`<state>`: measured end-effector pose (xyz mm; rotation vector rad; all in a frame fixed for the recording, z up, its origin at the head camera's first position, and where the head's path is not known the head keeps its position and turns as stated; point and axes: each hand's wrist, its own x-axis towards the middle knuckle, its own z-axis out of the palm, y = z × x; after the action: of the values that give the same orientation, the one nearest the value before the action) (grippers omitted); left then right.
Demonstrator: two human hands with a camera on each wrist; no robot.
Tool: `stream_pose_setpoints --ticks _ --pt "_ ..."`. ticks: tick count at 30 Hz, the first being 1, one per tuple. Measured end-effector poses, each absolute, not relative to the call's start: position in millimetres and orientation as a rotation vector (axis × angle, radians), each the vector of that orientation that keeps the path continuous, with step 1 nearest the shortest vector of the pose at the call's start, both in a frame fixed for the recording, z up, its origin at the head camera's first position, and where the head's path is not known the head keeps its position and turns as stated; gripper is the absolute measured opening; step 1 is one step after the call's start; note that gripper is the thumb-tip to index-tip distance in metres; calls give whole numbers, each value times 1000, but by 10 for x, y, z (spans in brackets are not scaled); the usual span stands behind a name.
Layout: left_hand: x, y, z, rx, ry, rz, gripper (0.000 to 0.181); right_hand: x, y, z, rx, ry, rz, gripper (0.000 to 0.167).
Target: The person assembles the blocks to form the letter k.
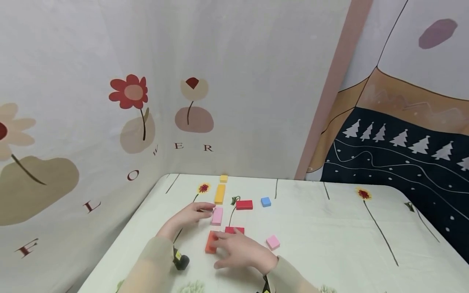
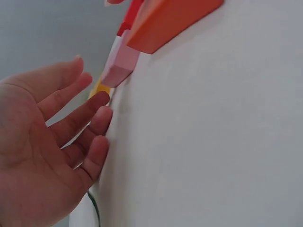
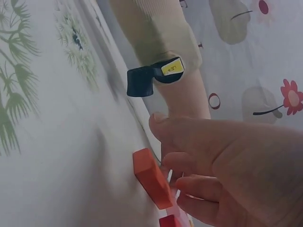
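Note:
My left hand, fingers relaxed, is just left of a pink block; in the left wrist view that hand holds nothing and the pink block lies beyond its fingertips. My right hand hovers by an orange block, its fingers over the block's right side. In the right wrist view the hand has loosely bent fingers beside the orange block, with nothing gripped. A red block is partly hidden behind the right hand.
A long yellow block and a small yellow block lie farther back. Another red block, a blue block and a small pink block lie to the right on the flower-patterned cloth. Printed curtains stand behind.

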<state>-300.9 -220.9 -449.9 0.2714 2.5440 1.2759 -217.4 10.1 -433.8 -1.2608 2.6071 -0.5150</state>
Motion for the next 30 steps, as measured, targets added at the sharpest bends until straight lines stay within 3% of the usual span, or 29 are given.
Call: stream_pose_setpoints --ticks 8,15,30 --pt "-3008 -2198 -4578 205 2556 1337 40 -2184 68 -4412 -1309 2619 -503 45" --pt "-2995 -2150 -4597 160 2560 1361 38 -2266 -29 -4464 -1387 2708 -579 26" --pt "-3007 -2056 -4637 118 2587 1382 36 -2343 -134 -4563 -1298 2827 -669 15"
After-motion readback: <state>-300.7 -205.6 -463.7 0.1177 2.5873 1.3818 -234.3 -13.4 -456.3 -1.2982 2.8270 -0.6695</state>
